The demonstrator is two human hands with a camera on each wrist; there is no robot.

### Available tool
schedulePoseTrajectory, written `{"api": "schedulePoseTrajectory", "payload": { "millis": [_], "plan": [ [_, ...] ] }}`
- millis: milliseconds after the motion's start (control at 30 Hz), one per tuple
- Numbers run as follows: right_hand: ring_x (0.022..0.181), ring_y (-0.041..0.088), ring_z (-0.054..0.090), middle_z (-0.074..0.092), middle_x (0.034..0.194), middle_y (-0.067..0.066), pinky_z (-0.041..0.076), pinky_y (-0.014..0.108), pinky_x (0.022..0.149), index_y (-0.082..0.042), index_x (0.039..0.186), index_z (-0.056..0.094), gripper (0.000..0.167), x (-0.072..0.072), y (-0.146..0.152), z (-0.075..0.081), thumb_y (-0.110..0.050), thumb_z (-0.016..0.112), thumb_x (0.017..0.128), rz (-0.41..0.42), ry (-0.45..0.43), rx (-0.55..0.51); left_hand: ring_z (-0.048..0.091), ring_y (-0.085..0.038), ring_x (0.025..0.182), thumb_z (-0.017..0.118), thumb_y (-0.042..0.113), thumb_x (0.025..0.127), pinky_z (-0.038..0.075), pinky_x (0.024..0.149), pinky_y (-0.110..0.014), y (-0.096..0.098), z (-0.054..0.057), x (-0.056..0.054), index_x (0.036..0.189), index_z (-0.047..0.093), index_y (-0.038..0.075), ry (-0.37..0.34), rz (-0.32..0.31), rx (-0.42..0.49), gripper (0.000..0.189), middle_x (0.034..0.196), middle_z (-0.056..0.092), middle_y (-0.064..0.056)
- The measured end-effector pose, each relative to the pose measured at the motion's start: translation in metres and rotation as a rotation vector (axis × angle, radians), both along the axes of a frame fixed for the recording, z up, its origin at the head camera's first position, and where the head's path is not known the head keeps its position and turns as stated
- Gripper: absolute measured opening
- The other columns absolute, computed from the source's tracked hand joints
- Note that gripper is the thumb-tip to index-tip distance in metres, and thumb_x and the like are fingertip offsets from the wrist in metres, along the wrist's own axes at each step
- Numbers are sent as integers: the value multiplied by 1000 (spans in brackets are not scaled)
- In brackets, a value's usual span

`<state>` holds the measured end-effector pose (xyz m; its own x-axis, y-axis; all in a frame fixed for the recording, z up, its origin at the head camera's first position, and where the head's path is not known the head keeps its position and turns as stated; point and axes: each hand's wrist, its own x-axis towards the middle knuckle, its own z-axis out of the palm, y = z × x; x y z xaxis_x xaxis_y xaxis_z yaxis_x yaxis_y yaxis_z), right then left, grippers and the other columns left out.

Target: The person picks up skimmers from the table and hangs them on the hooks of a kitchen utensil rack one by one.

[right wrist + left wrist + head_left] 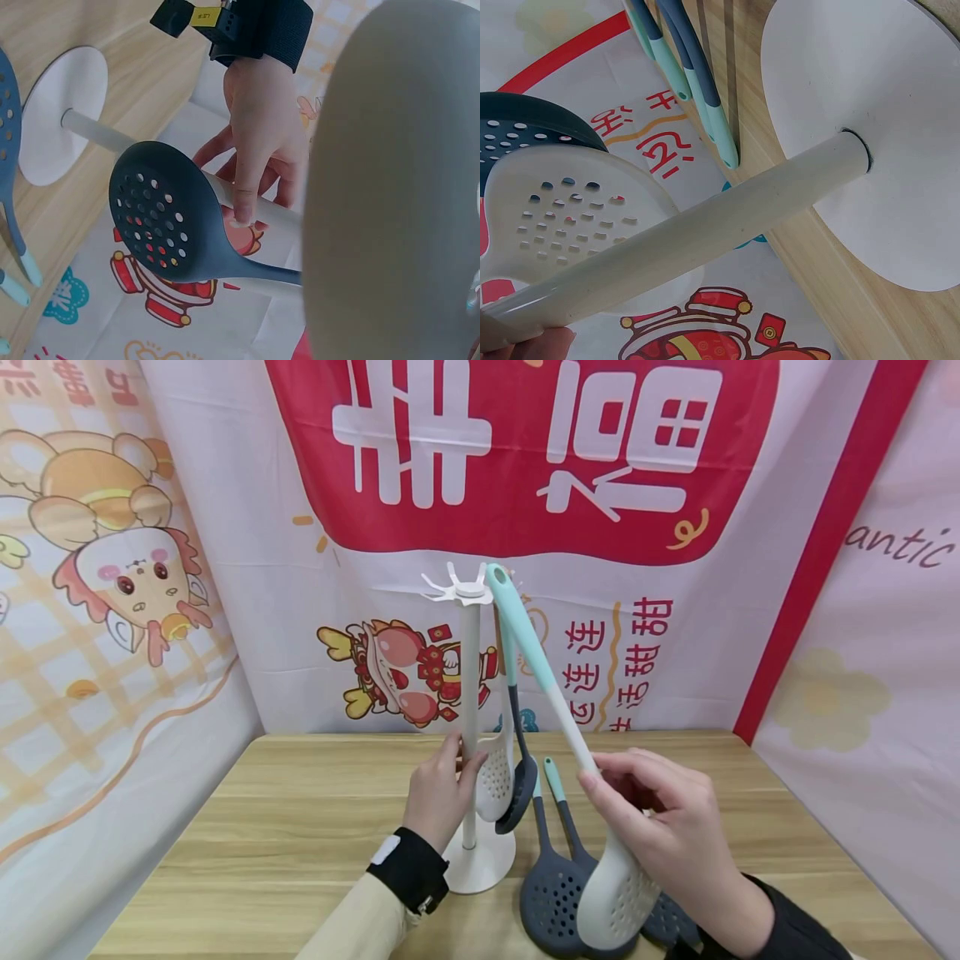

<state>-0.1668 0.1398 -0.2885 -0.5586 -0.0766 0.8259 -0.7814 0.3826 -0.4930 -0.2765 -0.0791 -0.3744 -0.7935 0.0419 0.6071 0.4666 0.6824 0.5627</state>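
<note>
My left hand [438, 797] grips the upright pole [470, 685] of a white utensil stand, a little below mid-height. In my right hand [675, 818], thumb and fingers pinch a white skimmer [609, 906] with a mint handle, low on the handle just above its perforated head. The holed handle end leans up to the stand's hook ring [471, 591]; whether it touches a hook I cannot tell. From that ring hang another white skimmer [493, 785] and a dark grey skimmer [519, 797]. The held skimmer's head [390, 187] looms large in the right wrist view.
Dark grey skimmers [551, 897] with mint handles lie on the wooden table [300, 843], right of the stand's round white base [483, 872]. Printed cloth [277, 610] walls in the table behind and at both sides.
</note>
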Motion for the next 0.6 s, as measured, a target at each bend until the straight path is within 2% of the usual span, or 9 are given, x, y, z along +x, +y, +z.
{"api": "schedulePoseTrajectory", "payload": {
  "millis": [300, 600],
  "plan": [
    [56, 4, 52, 64, 74, -2, 49, 15, 50, -2, 98, 75, 25, 2, 2, -3, 13, 73, 78, -15, -13, 1, 75, -31, 88, 66, 25, 96, 63, 70, -42, 0, -1, 1, 114, 56, 3, 9, 0, -2, 31, 104, 73, -19],
    [56, 4, 52, 62, 72, -2, 49, 15, 48, -2, 97, 74, 26, 3, 3, -5, 14, 72, 78, 4, -15, -5, 75, -32, 89, 66, 27, 96, 63, 70, -43, 1, 1, 3, 116, 55, 3, -3, 1, 2, 33, 106, 72, -20]
  ]
}}
